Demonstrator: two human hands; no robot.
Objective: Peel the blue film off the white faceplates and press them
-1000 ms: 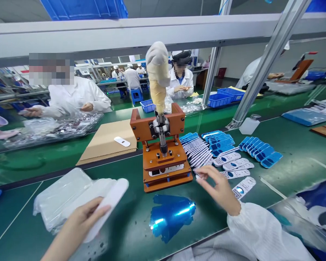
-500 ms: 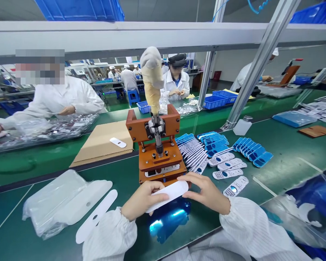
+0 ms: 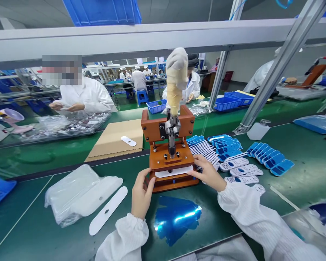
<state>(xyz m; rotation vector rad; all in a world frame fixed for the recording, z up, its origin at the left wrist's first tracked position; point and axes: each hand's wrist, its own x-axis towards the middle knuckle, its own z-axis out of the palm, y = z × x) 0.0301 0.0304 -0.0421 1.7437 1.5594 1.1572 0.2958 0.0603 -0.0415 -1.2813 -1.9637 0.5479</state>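
Observation:
An orange hand press [image 3: 170, 152] with a cloth-wrapped lever [image 3: 176, 76] stands on the green bench. A white oblong plastic piece [image 3: 174, 171] lies in its lower slot. My left hand [image 3: 141, 194] pinches the piece's left end beside the press base. At the piece's right end my right hand [image 3: 208, 174] holds it with the fingertips. A pile of shiny blue film scraps [image 3: 176, 217] lies just in front of the press, between my arms.
A clear bag of white pieces [image 3: 78, 194] and one loose white strip [image 3: 108, 210] lie at left. Rows of blue-and-white keypad parts [image 3: 233, 154] fan out right of the press. A cardboard sheet [image 3: 115, 139] sits behind. Co-workers in white coats sit across the bench.
Both hands carried the white piece from above the blue film forward into the press slot. Earlier my left hand took it from the bag at left.

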